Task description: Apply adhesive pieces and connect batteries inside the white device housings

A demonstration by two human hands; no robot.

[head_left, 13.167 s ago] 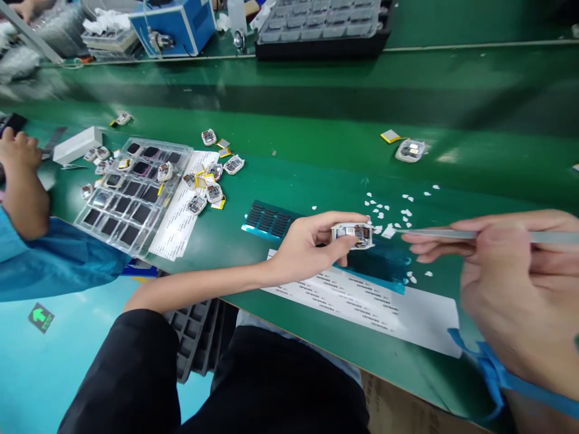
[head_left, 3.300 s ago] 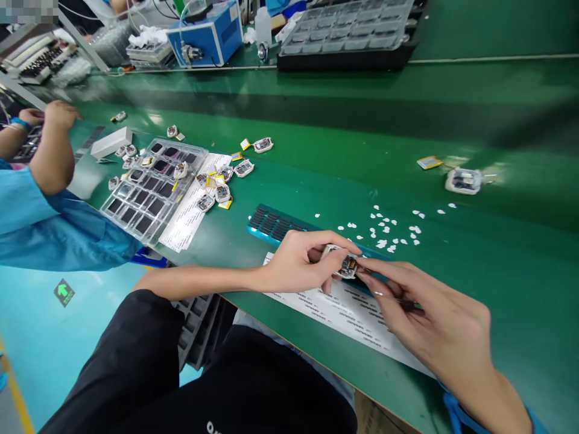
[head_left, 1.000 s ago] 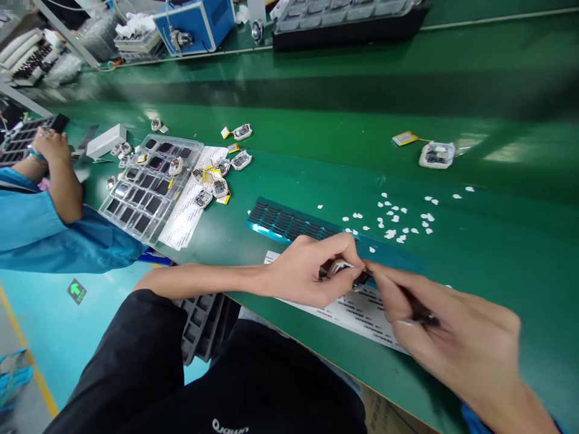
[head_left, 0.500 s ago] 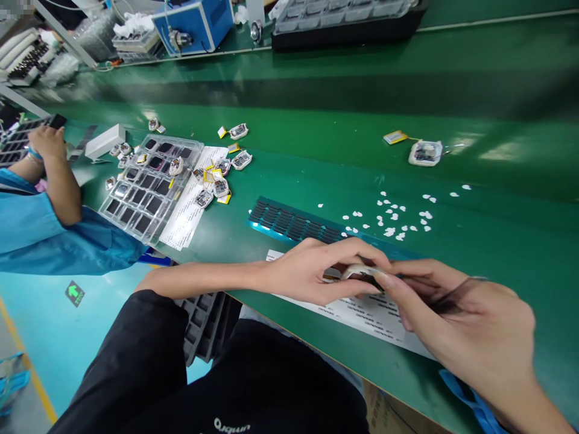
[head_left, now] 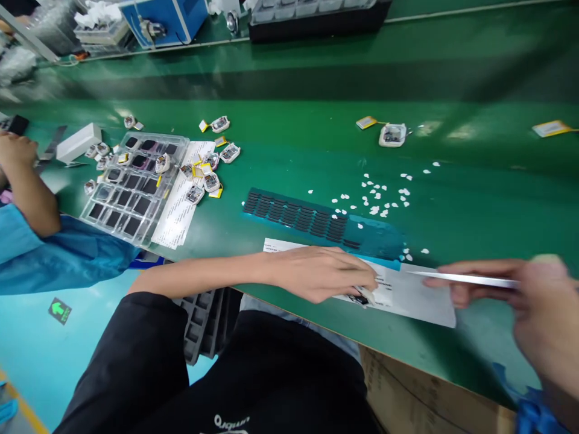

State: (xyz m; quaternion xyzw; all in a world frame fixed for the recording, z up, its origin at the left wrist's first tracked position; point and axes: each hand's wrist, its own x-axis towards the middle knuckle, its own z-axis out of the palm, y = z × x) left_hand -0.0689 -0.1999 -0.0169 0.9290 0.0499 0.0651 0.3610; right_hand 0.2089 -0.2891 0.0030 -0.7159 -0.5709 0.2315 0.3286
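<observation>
L hand (head_left: 323, 274) lies palm-down on the white label sheet (head_left: 420, 294) near the front edge of the green tabletop (head_left: 452, 78), fingers curled over a small white module (head_left: 364, 296) – only its tip peeks out at the fingertips, so the grip is closed on it, pressing it to the sheet. R hand (head_left: 538, 313) is off to the right, apart from the L, pinching metal tweezers (head_left: 461, 278) w/ the tip pointing left over the sheet, not touching the module. Just behind the sheet: teal strip of black pads (head_left: 312, 218), then scattered white bits (head_left: 380, 196). Farther left, a clear tray (head_left: 136, 187) w/ loose modules beside it (some w/ yellow tabs). Another person's arm in a blue sleeve (head_left: 54, 253) rests at the far left – well apart.
</observation>
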